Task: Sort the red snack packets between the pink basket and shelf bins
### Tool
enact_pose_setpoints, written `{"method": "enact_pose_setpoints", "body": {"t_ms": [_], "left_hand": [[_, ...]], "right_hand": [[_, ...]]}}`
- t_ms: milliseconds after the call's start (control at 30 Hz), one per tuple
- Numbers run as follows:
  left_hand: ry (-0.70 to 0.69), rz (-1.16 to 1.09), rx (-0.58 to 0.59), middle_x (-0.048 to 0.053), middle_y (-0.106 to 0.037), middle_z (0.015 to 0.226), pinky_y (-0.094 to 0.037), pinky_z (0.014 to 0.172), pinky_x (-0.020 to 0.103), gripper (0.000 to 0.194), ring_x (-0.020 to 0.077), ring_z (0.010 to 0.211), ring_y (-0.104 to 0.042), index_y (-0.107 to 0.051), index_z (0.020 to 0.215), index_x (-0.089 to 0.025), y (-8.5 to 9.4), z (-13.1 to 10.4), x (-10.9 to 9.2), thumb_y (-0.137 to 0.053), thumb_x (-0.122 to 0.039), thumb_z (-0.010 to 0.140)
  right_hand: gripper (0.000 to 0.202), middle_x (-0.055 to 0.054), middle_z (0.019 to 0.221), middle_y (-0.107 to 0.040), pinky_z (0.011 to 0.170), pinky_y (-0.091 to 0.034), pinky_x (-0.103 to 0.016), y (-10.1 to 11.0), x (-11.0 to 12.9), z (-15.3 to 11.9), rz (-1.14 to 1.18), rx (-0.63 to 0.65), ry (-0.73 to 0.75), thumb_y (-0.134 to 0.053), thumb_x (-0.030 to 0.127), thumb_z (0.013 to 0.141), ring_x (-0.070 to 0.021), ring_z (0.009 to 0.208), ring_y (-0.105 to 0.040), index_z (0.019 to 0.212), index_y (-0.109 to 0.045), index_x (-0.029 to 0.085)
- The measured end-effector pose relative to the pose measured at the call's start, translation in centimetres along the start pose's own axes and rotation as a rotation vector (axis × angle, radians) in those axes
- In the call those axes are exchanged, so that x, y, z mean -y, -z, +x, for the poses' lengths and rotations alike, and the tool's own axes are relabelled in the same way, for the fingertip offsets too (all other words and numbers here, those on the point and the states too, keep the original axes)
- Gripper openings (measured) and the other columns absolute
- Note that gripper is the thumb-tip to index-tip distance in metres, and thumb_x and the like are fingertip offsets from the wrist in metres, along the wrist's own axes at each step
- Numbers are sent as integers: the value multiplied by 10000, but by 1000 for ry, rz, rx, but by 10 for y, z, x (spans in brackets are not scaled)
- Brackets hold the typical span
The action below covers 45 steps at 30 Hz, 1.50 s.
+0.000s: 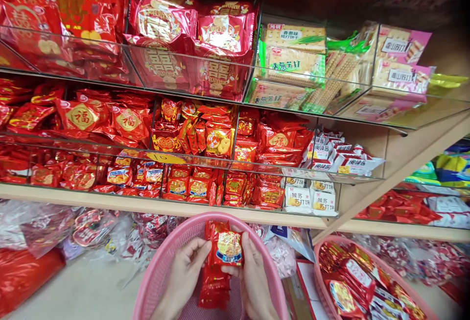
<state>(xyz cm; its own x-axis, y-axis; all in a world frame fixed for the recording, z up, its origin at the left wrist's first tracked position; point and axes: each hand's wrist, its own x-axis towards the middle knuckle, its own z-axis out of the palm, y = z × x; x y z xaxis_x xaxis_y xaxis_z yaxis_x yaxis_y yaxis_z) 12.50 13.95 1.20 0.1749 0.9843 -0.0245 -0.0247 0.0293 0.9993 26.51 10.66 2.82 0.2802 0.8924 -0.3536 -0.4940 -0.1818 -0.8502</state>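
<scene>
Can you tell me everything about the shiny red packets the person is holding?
The red packets look like glossy plastic wrappers, bunched together and overlapping. The front one shows a pale golden picture with a blue band and small light writing below it, too small to read clearly. More red wrappers show behind it and hang lower down. The left hand pinches one side, and the right hand grips the other. They're held over the pink basket. I can't count them exactly.

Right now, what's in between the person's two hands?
Small red packets, with both hands touching them: the left hand on one side, the right hand on the other. The head view shows it.
</scene>
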Motion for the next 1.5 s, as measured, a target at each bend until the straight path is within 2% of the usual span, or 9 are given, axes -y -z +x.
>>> {"method": "enact_pose_setpoints", "body": {"t_ms": [233, 433, 667, 900, 1033, 1167, 1267, 1367, 1500], "left_hand": [[32, -26, -25, -12, -572, 646, -403, 600, 213, 300, 152, 633, -495, -624, 706, -189, -1, -4, -4, -633, -481, 774], [63, -102, -105, -26, -568, 692, -399, 580, 197, 282, 138, 637, -480, -631, 790, -205, -4, -3, -8, -625, -487, 784], [68, -138, -151, -27, -600, 740, -440, 676, 197, 279, 142, 716, -534, -600, 761, -212, -11, -6, -16, -614, -488, 798], [48, -102, -213, -21, -624, 721, -444, 666, 194, 288, 143, 712, -545, -580, 740, -211, -16, -12, -12, -613, -491, 795], [26, -60, -145, -4, -649, 740, -468, 656, 219, 290, 148, 693, -568, -598, 764, -198, -12, -10, -3, -579, -482, 819], [-186, 197, -103, 20, -670, 794, -509, 736, 260, 272, 168, 764, -629, -607, 825, -188, 14, 20, -2, -495, -430, 878], [-532, 753, -173, 47, -661, 894, -513, 699, 249, 261, 160, 797, -632, -579, 981, -184, 42, 59, -13, -376, -344, 943], [-660, 948, -171, 104, -612, 1106, -450, 906, 373, 277, 230, 1043, -557, -556, 1112, -174, 64, 97, -26, -389, -305, 933], [-764, 1142, -73, 133, -541, 1270, -358, 993, 453, 370, 287, 1176, -461, -503, 1255, -171, 71, 131, -34, -428, -246, 900]], "right_hand": [[515, -40, 1274, -617, 930, -485, -351, -1, 4, 3, -80, 24, 130, -487, 532, 846, -224, 1158, -569, 1266, -547, 242], [523, -24, 1280, -615, 904, -482, -354, -3, 2, 2, 9, 93, 99, -473, 518, 859, -218, 1129, -587, 1323, -478, 274], [550, -23, 1282, -612, 957, -450, -343, -2, 1, 3, -47, -55, 108, -487, 552, 828, -228, 1223, -516, 1292, -521, 260], [524, -32, 1288, -608, 909, -475, -342, -3, 2, 6, 24, 3, 110, -523, 490, 828, -230, 1172, -559, 1295, -518, 253], [547, -45, 1253, -634, 865, -490, -337, 0, 9, 5, 92, 10, 89, -585, 488, 787, -240, 1102, -600, 1279, -540, 252], [559, -38, 1265, -624, 828, -509, -332, 9, 16, 5, 155, -30, 19, -602, 541, 754, -244, 1134, -575, 1242, -574, 270], [561, -22, 1300, -595, 781, -525, -315, 16, 17, 4, 164, -65, -11, -612, 559, 735, -243, 1127, -574, 1224, -586, 285], [580, -20, 1316, -578, 734, -534, -303, 19, 14, 3, 146, -79, -18, -627, 574, 713, -245, 1093, -585, 1216, -592, 287], [546, -8, 1312, -576, 687, -530, -280, 20, 11, 1, 134, -68, -18, -628, 563, 721, -230, 1061, -589, 1197, -603, 296]]}}
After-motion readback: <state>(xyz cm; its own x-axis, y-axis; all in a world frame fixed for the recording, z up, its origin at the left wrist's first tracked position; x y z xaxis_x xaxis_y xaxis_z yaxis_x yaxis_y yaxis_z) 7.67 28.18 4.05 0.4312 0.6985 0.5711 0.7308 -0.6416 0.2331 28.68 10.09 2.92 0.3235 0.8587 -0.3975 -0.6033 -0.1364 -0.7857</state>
